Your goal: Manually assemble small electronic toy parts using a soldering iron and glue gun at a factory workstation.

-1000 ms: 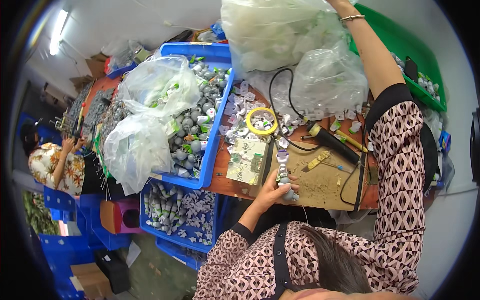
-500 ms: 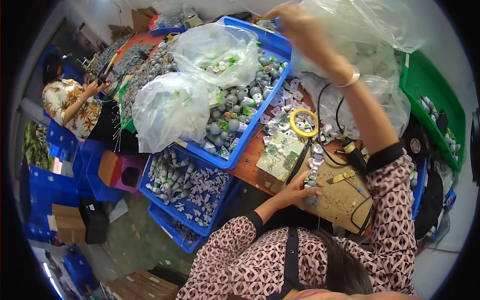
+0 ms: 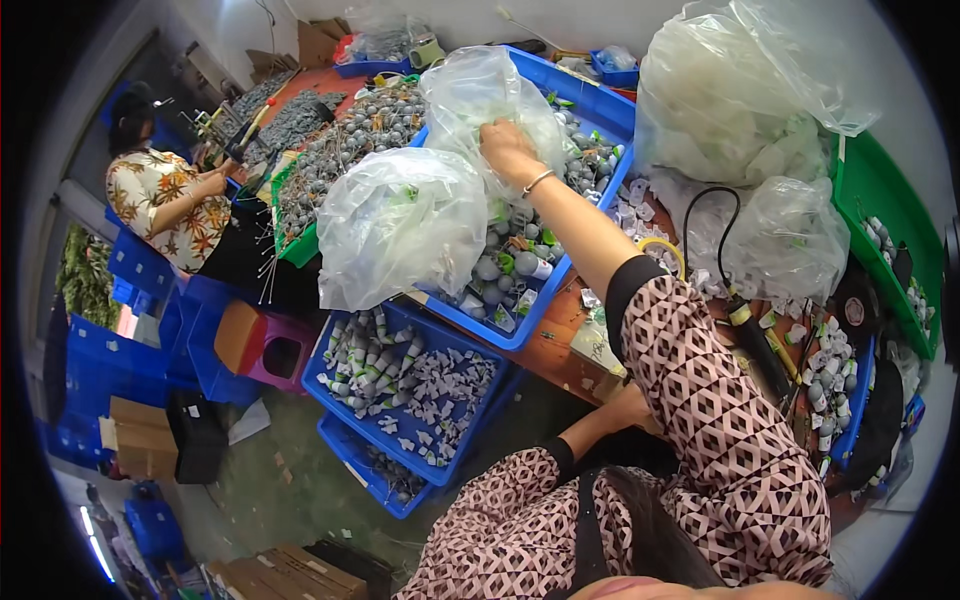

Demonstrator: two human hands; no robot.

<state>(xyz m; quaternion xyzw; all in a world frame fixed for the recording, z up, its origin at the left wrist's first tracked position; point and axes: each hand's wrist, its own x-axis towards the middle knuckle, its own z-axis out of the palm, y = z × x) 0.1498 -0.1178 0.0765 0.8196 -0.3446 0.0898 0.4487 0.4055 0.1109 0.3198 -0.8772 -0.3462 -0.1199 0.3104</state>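
The right hand (image 3: 510,153) touches the upper-middle clear bag (image 3: 465,92), far above the left hand (image 3: 628,408); I can't tell what either grips or how wide.

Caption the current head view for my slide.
Right hand at a clear plastic bag atop a blue tray of grey parts, left hand partly hidden.

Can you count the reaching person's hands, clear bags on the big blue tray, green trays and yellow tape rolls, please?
Reaching person's hands: 2
Clear bags on the big blue tray: 2
Green trays: 2
Yellow tape roll: 1
Total: 7
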